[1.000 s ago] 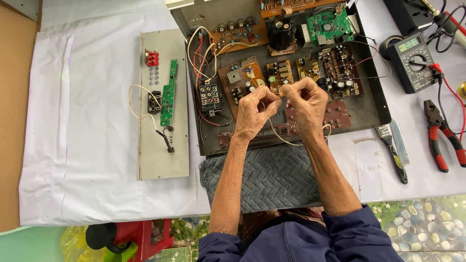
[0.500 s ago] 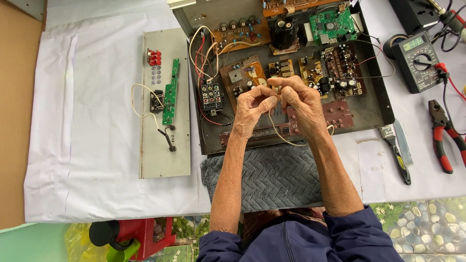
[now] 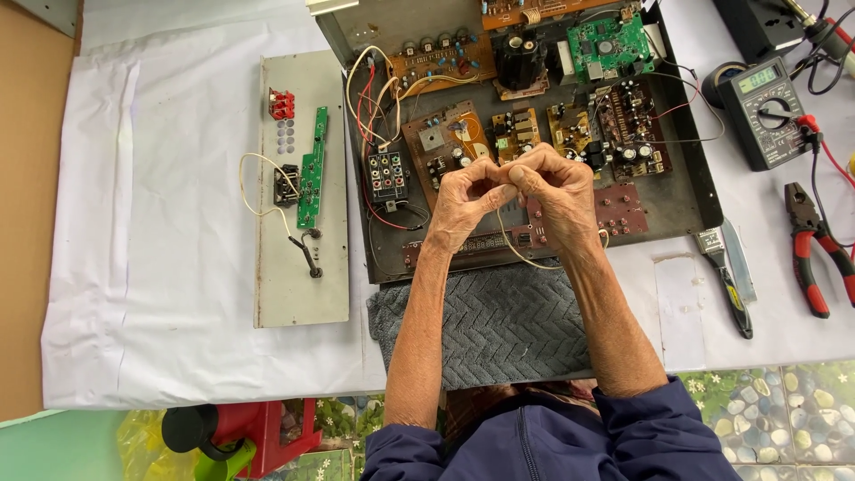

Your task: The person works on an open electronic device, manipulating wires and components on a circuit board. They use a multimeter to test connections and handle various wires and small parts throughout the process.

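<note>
My left hand [image 3: 465, 199] and my right hand [image 3: 557, 194] meet fingertip to fingertip above an opened metal chassis [image 3: 686, 191] full of circuit boards. Both pinch a thin pale wire [image 3: 525, 258] that loops down below my hands over the chassis's front edge. Brown boards and a green board [image 3: 611, 44] with capacitors lie under and behind my hands. A grey knitted cloth [image 3: 499, 325] lies beneath my forearms.
A grey metal panel [image 3: 285, 285] with a narrow green board and red terminals lies on the white cloth at the left. At the right are a multimeter [image 3: 764, 111], red-handled pliers [image 3: 815, 254] and a utility knife [image 3: 728, 276]. A red object [image 3: 258, 432] sits below the table edge.
My hands have drawn closer together, fingertips now touching, and the wire loop hangs lower between them. The view has shifted slightly.
</note>
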